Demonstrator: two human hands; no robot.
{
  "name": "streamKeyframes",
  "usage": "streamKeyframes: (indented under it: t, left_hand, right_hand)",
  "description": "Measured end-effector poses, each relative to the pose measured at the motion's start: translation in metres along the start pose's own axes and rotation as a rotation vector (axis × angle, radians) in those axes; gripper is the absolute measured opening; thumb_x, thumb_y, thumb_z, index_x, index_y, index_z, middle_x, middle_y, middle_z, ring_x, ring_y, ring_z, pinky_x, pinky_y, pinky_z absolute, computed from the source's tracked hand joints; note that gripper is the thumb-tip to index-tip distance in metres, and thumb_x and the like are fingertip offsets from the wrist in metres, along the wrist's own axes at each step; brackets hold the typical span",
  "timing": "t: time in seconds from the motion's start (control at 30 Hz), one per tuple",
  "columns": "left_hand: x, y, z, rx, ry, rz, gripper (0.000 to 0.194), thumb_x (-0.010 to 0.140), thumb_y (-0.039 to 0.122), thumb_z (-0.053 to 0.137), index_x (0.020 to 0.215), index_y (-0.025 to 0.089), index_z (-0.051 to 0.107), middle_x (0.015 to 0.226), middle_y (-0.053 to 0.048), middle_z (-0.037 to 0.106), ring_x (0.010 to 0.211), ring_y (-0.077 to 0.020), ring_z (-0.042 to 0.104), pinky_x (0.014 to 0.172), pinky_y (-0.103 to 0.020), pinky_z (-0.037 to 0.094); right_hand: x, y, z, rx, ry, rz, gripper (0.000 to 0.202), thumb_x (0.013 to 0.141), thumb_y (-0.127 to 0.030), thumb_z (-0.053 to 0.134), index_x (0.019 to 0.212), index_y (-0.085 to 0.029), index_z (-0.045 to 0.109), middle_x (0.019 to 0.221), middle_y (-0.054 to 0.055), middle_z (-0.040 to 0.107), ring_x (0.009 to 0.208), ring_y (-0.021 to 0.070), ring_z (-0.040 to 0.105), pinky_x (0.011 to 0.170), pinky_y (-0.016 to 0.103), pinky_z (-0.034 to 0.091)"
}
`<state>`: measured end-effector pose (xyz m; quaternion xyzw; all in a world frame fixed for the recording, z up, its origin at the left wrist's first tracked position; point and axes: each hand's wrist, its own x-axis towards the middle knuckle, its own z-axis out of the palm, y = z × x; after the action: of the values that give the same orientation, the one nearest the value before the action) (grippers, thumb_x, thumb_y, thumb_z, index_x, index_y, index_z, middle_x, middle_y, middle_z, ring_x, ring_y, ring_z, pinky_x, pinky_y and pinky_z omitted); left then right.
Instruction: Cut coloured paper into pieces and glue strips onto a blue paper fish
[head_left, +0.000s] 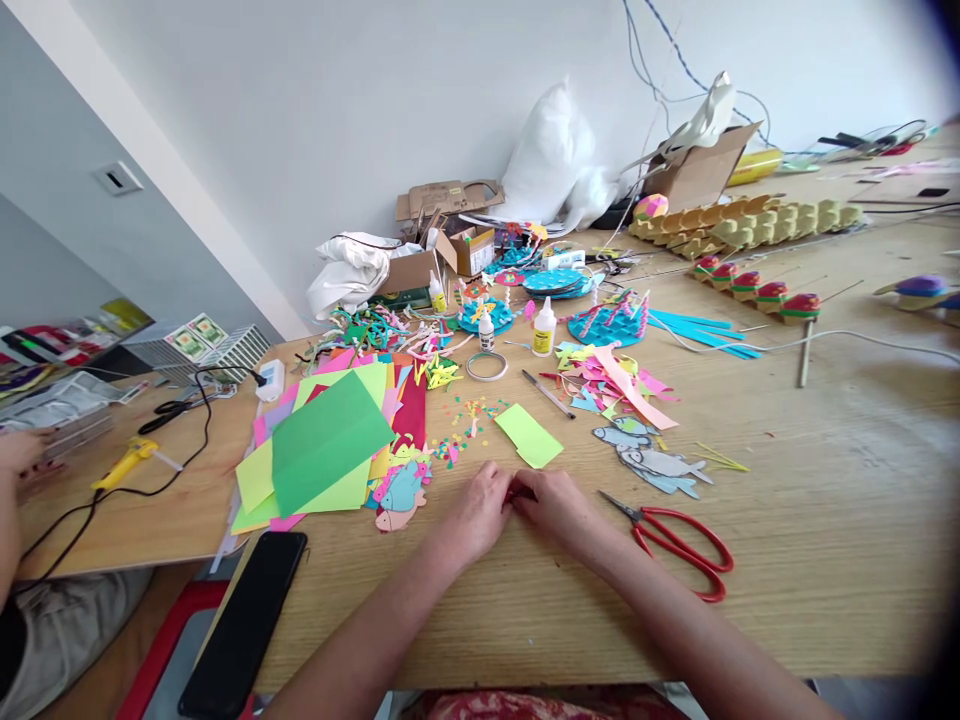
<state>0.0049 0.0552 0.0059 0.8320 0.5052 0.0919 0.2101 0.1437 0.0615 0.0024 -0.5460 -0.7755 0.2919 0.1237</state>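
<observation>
My left hand and my right hand meet fingertip to fingertip just above the wooden table. Both have bent, closed fingers; whatever they pinch is hidden or too small to name. Right beyond them lies a lime-green piece of paper. Red-handled scissors rest to the right of my right hand, their blades pointing toward it. Paper fish cutouts lie on either side: colourful ones left of my left hand, grey-blue ones beyond the scissors. Tiny paper bits are scattered past my left hand.
Coloured paper sheets and a black phone lie left. Farther back stand glue bottles, blue paper crafts, paper scraps and egg cartons. A pen lies mid-table. Another person's hand is at far left, near a yellow glue gun.
</observation>
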Motion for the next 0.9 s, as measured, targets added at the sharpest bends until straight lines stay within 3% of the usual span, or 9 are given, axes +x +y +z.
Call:
streamKeyframes:
  t: [0.3, 0.5, 0.7, 0.9]
  left_hand:
    - [0.002, -0.005, 0.012, 0.055, -0.003, 0.038, 0.027, 0.079, 0.007, 0.033, 0.092, 0.016, 0.054, 0.087, -0.008, 0.056, 0.077, -0.0179, 0.054, 0.068, -0.028, 0.043]
    - [0.009, -0.01, 0.01, -0.218, 0.047, -0.057, 0.016, 0.07, 0.007, 0.044, 0.071, 0.015, 0.057, 0.077, -0.005, 0.059, 0.076, -0.0175, 0.053, 0.071, -0.031, 0.043]
    - [0.018, -0.027, -0.017, -0.43, 0.029, -0.146, 0.013, 0.071, 0.014, 0.047, 0.079, 0.015, 0.058, 0.058, 0.002, 0.055, 0.05, -0.0082, 0.05, 0.047, -0.018, 0.041]
    - [0.044, -0.055, -0.066, -0.455, 0.15, -0.203, 0.011, 0.074, 0.017, 0.046, 0.081, 0.013, 0.054, 0.057, 0.003, 0.053, 0.046, -0.0058, 0.049, 0.044, -0.015, 0.041]
  right_hand:
    - [-0.003, 0.005, 0.0, 0.167, 0.113, 0.023, 0.009, 0.069, -0.014, 0.046, 0.067, -0.017, 0.055, 0.059, 0.0, 0.062, 0.056, 0.0127, 0.054, 0.05, 0.02, 0.036]
    - [-0.001, 0.01, -0.001, 0.248, 0.223, 0.001, 0.011, 0.073, -0.022, 0.042, 0.067, -0.019, 0.05, 0.06, -0.001, 0.06, 0.055, 0.0123, 0.053, 0.05, 0.021, 0.037]
    - [-0.001, 0.018, -0.002, 0.274, 0.3, 0.044, 0.014, 0.077, -0.027, 0.036, 0.074, -0.02, 0.047, 0.051, -0.003, 0.055, 0.049, 0.0131, 0.053, 0.049, 0.022, 0.037]
    - [-0.005, 0.01, -0.001, 0.205, 0.302, -0.032, 0.015, 0.078, -0.025, 0.036, 0.07, -0.02, 0.048, 0.062, 0.002, 0.059, 0.06, 0.0162, 0.055, 0.055, 0.025, 0.038]
